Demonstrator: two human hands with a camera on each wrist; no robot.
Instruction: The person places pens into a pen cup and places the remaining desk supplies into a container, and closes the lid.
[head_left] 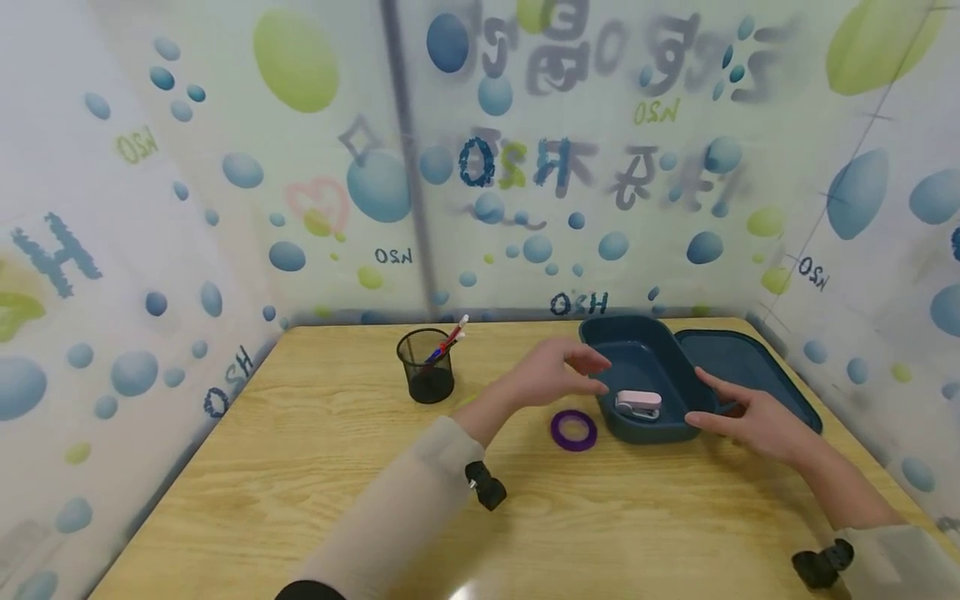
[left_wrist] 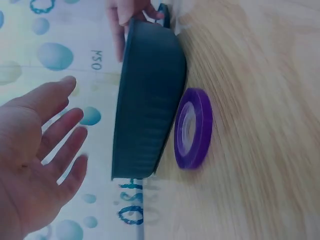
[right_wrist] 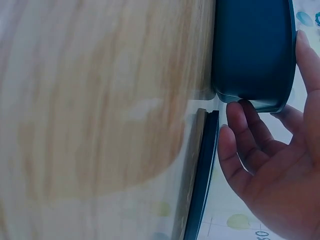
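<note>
A deep dark-blue box (head_left: 637,358) stands on the table, holding a small pink and white thing shaped like a stapler (head_left: 638,403). My right hand (head_left: 757,421) grips the box's right wall; in the right wrist view its fingers (right_wrist: 242,120) lie along the outside while the thumb is up at the rim. Beside the box's left rim is my left hand (head_left: 551,373), fingers spread loosely and nothing in them. In the left wrist view a gap shows between that hand (left_wrist: 37,150) and the box (left_wrist: 147,100). A purple tape roll (head_left: 573,431) lies flat just left of the box.
To the right of the box lies a flat dark-blue lid (head_left: 738,367), partly behind my right hand. A black mesh pen cup (head_left: 426,375) with several pens stands at the left back. Patterned curtain walls (head_left: 480,233) enclose the wooden table (head_left: 322,433) at the back and sides.
</note>
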